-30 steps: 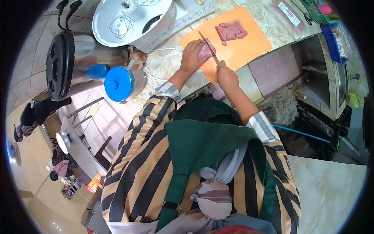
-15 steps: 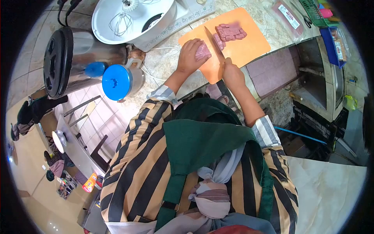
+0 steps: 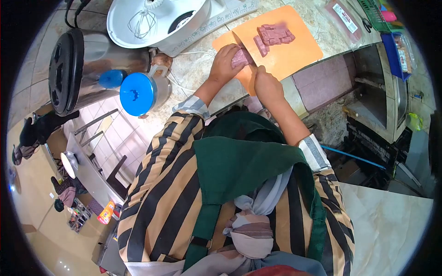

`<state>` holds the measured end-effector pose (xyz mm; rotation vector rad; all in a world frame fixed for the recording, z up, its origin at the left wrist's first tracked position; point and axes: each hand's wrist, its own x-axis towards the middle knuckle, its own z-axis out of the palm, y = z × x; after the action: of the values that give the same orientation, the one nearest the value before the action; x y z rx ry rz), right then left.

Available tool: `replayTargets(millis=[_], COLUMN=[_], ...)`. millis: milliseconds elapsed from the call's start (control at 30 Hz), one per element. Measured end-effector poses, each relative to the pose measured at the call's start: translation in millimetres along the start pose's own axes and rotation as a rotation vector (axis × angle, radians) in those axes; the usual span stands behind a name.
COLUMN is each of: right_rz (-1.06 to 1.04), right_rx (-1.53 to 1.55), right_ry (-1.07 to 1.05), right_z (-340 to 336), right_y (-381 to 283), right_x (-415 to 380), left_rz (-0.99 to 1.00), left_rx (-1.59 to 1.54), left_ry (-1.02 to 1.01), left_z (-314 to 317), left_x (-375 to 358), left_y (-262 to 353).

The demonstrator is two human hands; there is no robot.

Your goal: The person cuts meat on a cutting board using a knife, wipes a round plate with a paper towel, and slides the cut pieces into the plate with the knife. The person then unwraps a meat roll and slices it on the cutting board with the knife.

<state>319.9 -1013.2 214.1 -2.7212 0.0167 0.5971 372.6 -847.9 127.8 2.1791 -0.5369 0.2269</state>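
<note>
On the orange cutting board (image 3: pixel 299 60), my left hand (image 3: pixel 224 64) is wrapped round a block of pink meat (image 3: pixel 240 58), holding it near the board's left side. My right hand (image 3: pixel 268 86) grips the handle of a knife (image 3: pixel 244 49), whose blade lies against the right face of the block. To the right of the blade, several cut meat pieces (image 3: pixel 276 35) sit together, with a separate cut strip (image 3: pixel 261 46) beside them.
A white mixer bowl with a whisk (image 3: pixel 142 24) stands at the upper left. Left of the board are a blue-lidded jug (image 3: pixel 137 94) and a large black-lidded metal container (image 3: pixel 66 71). Packaged meat (image 3: pixel 343 20), scissors (image 3: pixel 366 24) and a blue basket (image 3: pixel 395 56) are at the upper right.
The knife has moved left, from beside the cut strip to the block of meat, with my right hand. The strip now lies apart from the blade. My left hand still holds the block.
</note>
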Motion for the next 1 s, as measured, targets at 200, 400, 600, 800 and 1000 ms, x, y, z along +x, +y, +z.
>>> replayTargets(millis=[200,400,600,800,1000], right_rz=[0.015,-0.001,0.033,0.063,-0.039], right_rx=[0.021,0.069,0.064,0.125,0.145], right_ry=[0.001,0.033,-0.016,-0.019,0.077], right_z=[-1,11,9,34,42], right_y=[-5,-3,-2,4,13], right_x=[0,14,16,25,22], left_rz=[0.013,0.038,0.066,0.077,0.071], left_rx=[0.011,0.002,0.01,0.038,0.02], left_ry=[0.007,0.02,0.046,0.044,0.044], left_z=[1,2,2,3,3], left_x=[1,1,1,0,2], left_y=[-1,-1,0,0,2])
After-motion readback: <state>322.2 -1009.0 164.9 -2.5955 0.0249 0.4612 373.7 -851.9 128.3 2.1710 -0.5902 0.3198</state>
